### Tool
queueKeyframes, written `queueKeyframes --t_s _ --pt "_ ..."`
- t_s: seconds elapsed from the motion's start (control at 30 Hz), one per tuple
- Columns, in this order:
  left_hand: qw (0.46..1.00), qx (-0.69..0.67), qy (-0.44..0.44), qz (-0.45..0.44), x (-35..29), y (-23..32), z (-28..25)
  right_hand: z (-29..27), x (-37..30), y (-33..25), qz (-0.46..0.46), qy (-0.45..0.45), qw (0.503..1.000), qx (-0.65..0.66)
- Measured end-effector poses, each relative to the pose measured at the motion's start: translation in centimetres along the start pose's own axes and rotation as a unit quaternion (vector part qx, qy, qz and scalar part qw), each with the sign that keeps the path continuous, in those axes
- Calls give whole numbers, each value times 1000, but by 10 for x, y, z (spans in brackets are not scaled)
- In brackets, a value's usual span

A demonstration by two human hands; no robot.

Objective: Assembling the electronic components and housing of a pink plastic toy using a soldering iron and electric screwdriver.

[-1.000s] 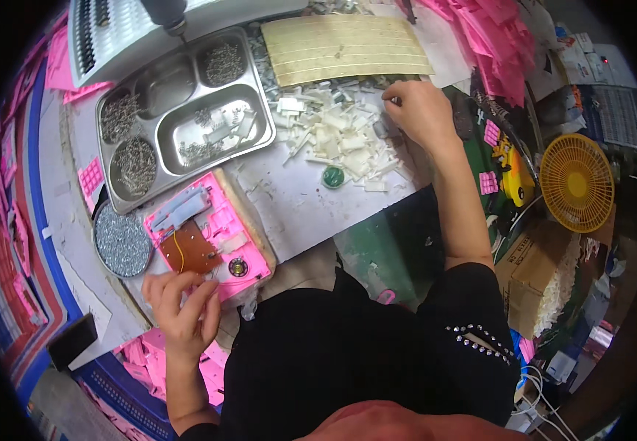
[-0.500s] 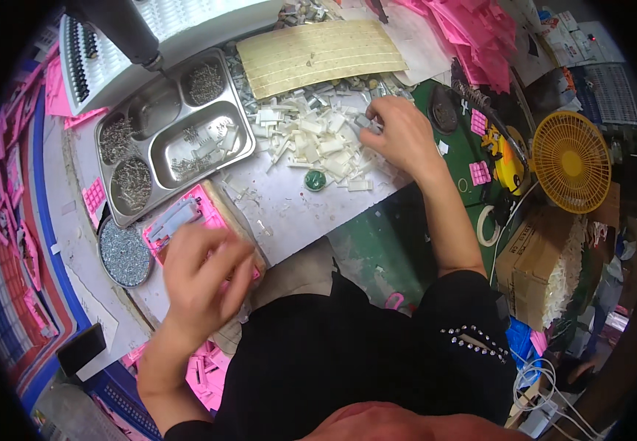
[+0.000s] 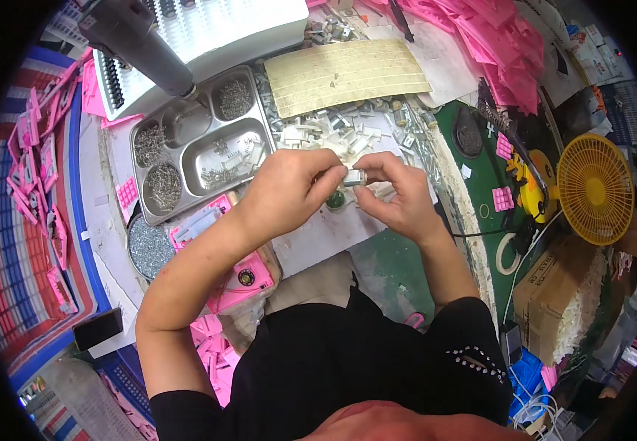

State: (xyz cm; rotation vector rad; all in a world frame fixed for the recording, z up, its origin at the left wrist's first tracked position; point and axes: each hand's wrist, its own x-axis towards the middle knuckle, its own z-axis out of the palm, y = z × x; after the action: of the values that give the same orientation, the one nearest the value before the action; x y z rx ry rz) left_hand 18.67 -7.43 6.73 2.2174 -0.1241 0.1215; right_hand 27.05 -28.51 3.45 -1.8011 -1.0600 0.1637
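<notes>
Two hands meet over the middle of the bench (image 3: 318, 239), fingertips pinched from both sides on one small pale part (image 3: 354, 176). The left hand (image 3: 289, 187) closes thumb and forefinger on the part's left end; the right hand (image 3: 396, 192) closes its fingers on the right end, the other fingers curled beneath. The part is held clear of the bench, just above a small green disc (image 3: 335, 200) and at the near edge of a heap of white pieces (image 3: 333, 132). Left of the hands stands a metal tray (image 3: 199, 143) with compartments holding small metal bits; a pink fixture (image 3: 234, 268) lies under the left forearm, near a round tin (image 3: 149, 246) of grey grains. Behind the heap lies a tan ribbed sheet (image 3: 348, 73). A yellow fan (image 3: 598, 191) stands well apart at the right, and pink mouldings (image 3: 502, 37) pile at the far edge.
</notes>
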Motion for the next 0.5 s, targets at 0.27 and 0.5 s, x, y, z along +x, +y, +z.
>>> queueKeyframes --t_s 0.27,0.5 --pt "999 -13 26 -28 51 -21 7 30 1 19 141 175 893 391" --pt "961 236 145 3 126 -96 23 3 -2 24 163 140 925 314"
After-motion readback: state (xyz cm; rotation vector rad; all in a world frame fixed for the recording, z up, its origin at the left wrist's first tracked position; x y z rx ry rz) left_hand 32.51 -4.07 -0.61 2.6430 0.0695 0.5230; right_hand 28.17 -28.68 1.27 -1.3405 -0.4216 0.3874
